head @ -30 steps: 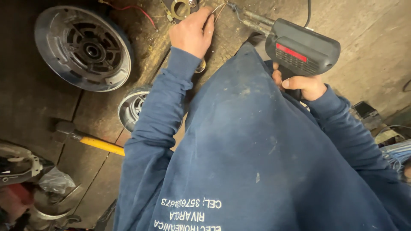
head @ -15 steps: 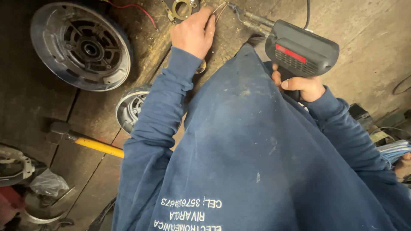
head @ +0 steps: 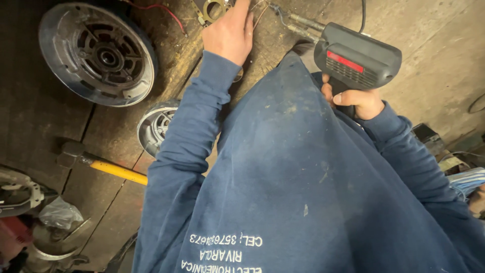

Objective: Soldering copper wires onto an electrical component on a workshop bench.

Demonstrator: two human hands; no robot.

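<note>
Nothing shifted: right hand [head: 356, 101] grips soldering gun [head: 356, 60], left hand [head: 230, 33] pinches wires [head: 260, 12] on wooden bench [head: 45, 131].

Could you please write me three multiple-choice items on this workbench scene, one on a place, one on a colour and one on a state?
1. Where does the hammer lie?
A. At the left of the bench, below the large round motor cover
B. On top of the soldering gun
C. In the left hand

2. What colour is the hammer's handle?
A. Red
B. Yellow
C. Green

3. What is the right hand doing?
A. Lying flat and empty on the bench
B. Gripping the handle of the soldering gun
C. Holding the hammer

Answers:
1 A: it rests on the wooden bench beneath the cover.
2 B: the handle is plainly yellow.
3 B: its fingers wrap the gun's grip, while the left hand rests by the wires.
</note>
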